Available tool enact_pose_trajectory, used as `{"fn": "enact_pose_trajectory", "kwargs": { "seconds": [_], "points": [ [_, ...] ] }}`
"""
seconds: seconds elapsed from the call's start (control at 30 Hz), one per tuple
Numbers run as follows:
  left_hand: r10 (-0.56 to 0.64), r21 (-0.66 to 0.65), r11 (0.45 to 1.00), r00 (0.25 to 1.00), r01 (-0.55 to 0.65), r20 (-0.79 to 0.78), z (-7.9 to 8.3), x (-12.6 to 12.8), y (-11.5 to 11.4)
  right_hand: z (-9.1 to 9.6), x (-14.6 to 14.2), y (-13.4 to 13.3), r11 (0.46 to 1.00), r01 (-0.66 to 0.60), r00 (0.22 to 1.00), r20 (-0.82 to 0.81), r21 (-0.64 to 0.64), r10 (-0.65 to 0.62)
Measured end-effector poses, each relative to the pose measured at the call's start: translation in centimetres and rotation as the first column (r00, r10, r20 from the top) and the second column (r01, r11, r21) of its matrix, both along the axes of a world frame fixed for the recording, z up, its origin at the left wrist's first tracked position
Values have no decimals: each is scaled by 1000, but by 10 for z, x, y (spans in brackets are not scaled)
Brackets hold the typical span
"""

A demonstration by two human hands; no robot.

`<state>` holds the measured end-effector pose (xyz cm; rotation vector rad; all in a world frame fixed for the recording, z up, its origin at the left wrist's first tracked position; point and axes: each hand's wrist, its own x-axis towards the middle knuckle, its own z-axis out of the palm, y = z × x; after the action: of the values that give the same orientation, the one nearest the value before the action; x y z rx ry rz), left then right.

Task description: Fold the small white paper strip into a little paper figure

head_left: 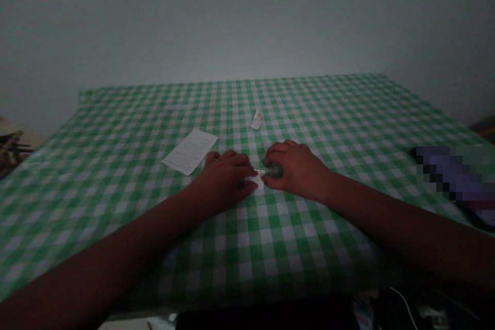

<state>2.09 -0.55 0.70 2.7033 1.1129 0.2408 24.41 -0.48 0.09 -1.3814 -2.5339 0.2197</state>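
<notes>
Both my hands rest on a green-and-white checked tablecloth (247, 247) at the middle of the table. My left hand (226, 178) and my right hand (296, 167) meet fingertip to fingertip, each curled and pinching a small white piece of paper (256, 179) that lies between them on the cloth. Most of that paper is hidden under the fingers. A white printed sheet (190, 151) lies flat just beyond my left hand. Farther back sits a small folded white paper shape (257, 120).
A dark object with a blurred patch (456, 178) lies at the right edge of the table. A plain pale wall (247, 26) stands behind the table. Clutter shows at the far left (11, 147), and a white cable (404, 307) hangs below the front edge.
</notes>
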Motion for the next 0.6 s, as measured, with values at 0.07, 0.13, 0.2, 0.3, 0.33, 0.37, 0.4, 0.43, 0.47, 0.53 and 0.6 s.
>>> {"fn": "enact_pose_trajectory", "kwargs": {
  "seconds": [0.07,0.13,0.2,0.3,0.33,0.37,0.4,0.43,0.47,0.53,0.6],
  "points": [
    [-8,2,1000,1000,8,-6,0,-1,0,0,0,-1,1000,-2,1000,-6,1,2],
    [-13,4,1000,1000,13,-11,1,-2,1,0,-1,-4,1000,-8,1000,-3,3,8],
    [-17,-9,1000,1000,17,-14,2,-3,2,0,-1,-5,1000,-16,1000,-1,-3,16],
    [-31,-49,998,999,30,-21,4,-5,4,0,-1,-4,1000,-11,1000,-14,-15,11],
    [-37,-63,997,999,35,-24,6,-5,4,-1,0,-3,1000,-5,1000,-19,-18,4],
    [-41,-73,997,999,39,-27,7,-5,5,-1,0,-2,1000,4,1000,-20,-18,-4],
    [-42,-80,996,999,40,-29,8,-6,5,0,0,-2,1000,11,1000,-18,-17,-11],
    [-42,-87,995,999,39,-32,9,-6,5,0,0,-3,1000,13,1000,-13,-16,-14],
    [-39,-92,995,999,36,-34,10,-6,5,0,0,-3,1000,12,1000,-7,-14,-12],
    [-36,-97,995,999,33,-34,11,-5,5,1,-1,-5,1000,2,1000,4,-13,-2],
    [-40,-95,995,999,36,-33,11,-5,4,2,-1,-6,1000,-2,1000,6,-18,2]
  ]
}}
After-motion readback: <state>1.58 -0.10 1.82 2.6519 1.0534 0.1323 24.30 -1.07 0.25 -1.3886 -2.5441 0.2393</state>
